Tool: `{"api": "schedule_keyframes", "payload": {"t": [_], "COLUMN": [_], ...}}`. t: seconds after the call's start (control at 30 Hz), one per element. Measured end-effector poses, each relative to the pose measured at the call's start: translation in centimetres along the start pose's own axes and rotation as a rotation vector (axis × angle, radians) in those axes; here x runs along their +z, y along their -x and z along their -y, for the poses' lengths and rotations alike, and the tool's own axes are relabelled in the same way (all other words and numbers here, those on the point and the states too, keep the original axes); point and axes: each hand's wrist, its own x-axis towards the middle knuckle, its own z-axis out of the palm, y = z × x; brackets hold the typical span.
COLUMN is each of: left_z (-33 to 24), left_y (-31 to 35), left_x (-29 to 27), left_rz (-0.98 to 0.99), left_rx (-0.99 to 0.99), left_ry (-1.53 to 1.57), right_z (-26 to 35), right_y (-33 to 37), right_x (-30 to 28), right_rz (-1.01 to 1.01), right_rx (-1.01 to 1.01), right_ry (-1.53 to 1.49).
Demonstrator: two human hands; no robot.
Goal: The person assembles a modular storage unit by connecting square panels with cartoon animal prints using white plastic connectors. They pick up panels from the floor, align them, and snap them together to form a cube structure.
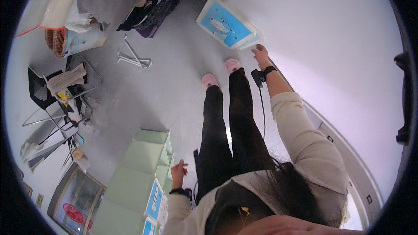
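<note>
Pale wall (335,30) is running along the right, light-green shelf unit (133,159) is standing on the left, and the white-edged blue picture panel (224,24), with another pale-edged piece just behind it, is sitting low by the wall, apparently not lifted. Right hand (261,57) is reaching to the panel's near corner, fingers partly curled, can't tell if gripping; left hand (178,174) is hanging beside the unit, fingers apart, holding nothing. Progress call: reach is looking nearly done, firm hold and any lift aren't showing yet.
</note>
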Motion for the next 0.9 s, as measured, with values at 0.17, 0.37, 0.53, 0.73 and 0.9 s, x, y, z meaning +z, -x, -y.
{"api": "schedule_keyframes", "payload": {"t": [0.17, 0.37, 0.53, 0.73, 0.9], "left_z": [1.7, 1.7, -1.6, -4.1, -4.2], "left_y": [-0.1, 0.8, 1.2, 0.1, -0.5], "left_x": [5.3, 12.8, 14.5, 15.4, 16.4], "left_rz": [-0.113, 0.092, 0.066, -0.026, 0.014], "left_rx": [-0.117, -0.290, -0.338, -0.283, -0.176], "left_ry": [0.026, 0.243, 0.311, 0.417, 0.432], "right_z": [-3.6, -5.2, -5.4, -5.7, -4.8], "right_y": [-9.0, -11.6, -13.5, -15.7, -14.8], "right_x": [3.7, 5.7, 6.2, 10.6, 14.2], "right_rz": [-0.209, -0.337, -0.115, 0.226, 0.305], "right_rx": [-0.110, -0.163, -0.100, -0.402, -0.346], "right_ry": [0.206, 0.268, 0.495, 0.672, 0.614]}}
